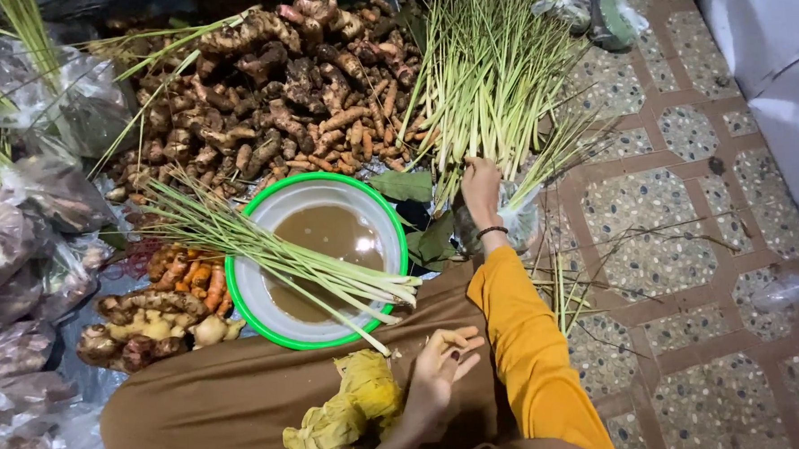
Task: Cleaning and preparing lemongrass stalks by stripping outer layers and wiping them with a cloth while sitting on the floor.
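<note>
My right hand (pixel 481 187) was stretched out fwd, fingers curled down onto the butt ends of the big lemongrass pile (pixel 492 77) w/ the stalks fanning away from it. Looked like it was gripping a few stalks at the base, but the fingertips were hidden, so can't say for sure how tight. A clear plastic bag (pixel 518 217) lay just beside that wrist, on the outer side, touching the stalks.

My left hand (pixel 441 362) rested close to me on my brown skirt (pixel 219 403), palm up, fingers loosely spread, holding nothing. A crumpled yellow cloth (pixel 354 406) sat just left of it. Just ahead of it, a smaller bundle of lemongrass (pixel 275 252) lay across the green-rimmed basin (pixel 391 225) of muddy water, cut ends pointing back at the hand.

Beyond the basin: a heap of galangal roots (pixel 277 86). Left of the basin: turmeric and ginger (pixel 173 293), then bagged stuff.

Handling, my guess: lemongrass is light, stiff at the thick pale base, floppy and sharp-edged at the leaf tips. Best grabbed low at the bulb end, several at once. Wet ones near the basin prob. slippery.
</note>
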